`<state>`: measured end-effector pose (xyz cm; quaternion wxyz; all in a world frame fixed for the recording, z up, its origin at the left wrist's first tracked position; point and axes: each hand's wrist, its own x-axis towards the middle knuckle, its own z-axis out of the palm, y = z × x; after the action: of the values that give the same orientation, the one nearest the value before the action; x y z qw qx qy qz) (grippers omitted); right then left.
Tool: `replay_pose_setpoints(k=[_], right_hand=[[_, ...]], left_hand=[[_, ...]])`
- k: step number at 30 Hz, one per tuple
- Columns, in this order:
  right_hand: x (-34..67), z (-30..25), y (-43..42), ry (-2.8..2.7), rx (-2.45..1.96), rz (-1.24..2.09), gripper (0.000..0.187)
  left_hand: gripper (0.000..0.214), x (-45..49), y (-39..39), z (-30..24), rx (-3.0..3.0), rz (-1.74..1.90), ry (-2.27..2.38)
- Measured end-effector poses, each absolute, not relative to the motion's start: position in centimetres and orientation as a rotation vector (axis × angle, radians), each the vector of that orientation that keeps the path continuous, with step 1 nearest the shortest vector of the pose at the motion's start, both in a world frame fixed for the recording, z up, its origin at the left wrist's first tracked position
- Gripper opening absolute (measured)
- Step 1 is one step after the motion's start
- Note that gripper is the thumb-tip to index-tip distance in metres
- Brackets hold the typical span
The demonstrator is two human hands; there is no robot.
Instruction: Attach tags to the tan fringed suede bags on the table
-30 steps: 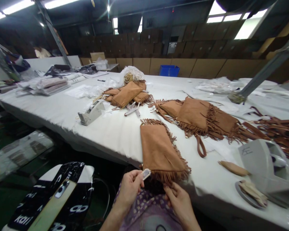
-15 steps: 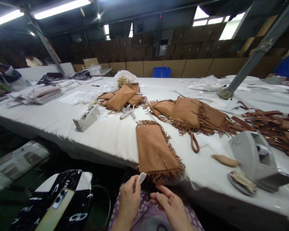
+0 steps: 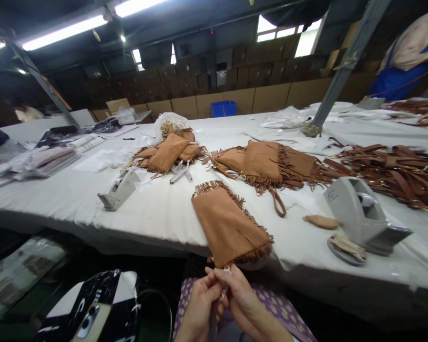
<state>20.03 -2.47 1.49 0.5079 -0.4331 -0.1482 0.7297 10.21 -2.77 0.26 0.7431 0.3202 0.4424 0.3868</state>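
Observation:
A brown suede fringed pouch (image 3: 230, 223) lies at the table's front edge, its near corner hanging toward me. Just below that corner my left hand (image 3: 201, 299) and my right hand (image 3: 244, 294) meet, both closed. Between their fingers is a pale-wrapped strap (image 3: 214, 318) with a small metal clasp (image 3: 222, 295). My right fingertips are close to a metal ring at the pouch's corner; whether clasp and ring are joined I cannot tell.
More fringed pouches (image 3: 262, 161) lie in piles behind. Grey tape dispensers (image 3: 365, 213) stand to the right and left. Brown straps (image 3: 395, 175) are heaped at right. A phone (image 3: 91, 323) rests at lower left. A person in a blue apron (image 3: 399, 80) is at far right.
My hands, apart before, have come together at the pouch's near corner. The pouch has turned slightly, its near end shifting toward my hands. The view has swung to the right.

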Motion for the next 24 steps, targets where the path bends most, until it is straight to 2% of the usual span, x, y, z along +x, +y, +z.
replay_pose_setpoints(k=[3, 9, 14, 18, 20, 24], right_hand=[[20.5, 0.9, -2.1, -0.385, -1.105, 1.743, 0.044], [24.2, -0.8, -2.2, -0.842, -1.332, 1.622, 0.050], [29.3, 0.9, -3.8, -1.420, -1.654, 0.972, 0.039], [30.5, 2.8, -2.2, -1.505, -1.634, 0.550, 0.031], [30.2, 2.5, -0.4, -1.557, -1.567, 0.379, 0.031], [29.4, -0.2, 2.6, -1.730, -1.525, 0.180, 0.031]], left_hand=[[0.046, 11.0, -2.7, -0.2, 0.490, 0.761, 0.840], [0.048, 11.3, -3.2, -3.2, 0.577, 0.771, 0.906], [0.049, 10.2, -3.1, -5.1, 0.749, 0.753, 1.023], [0.054, 10.3, -0.8, -4.5, 0.410, 0.772, 0.913], [0.046, 11.1, 0.6, -4.2, 0.213, 0.766, 0.867], [0.013, 12.6, 1.7, -4.8, 0.074, 0.948, 0.954]])
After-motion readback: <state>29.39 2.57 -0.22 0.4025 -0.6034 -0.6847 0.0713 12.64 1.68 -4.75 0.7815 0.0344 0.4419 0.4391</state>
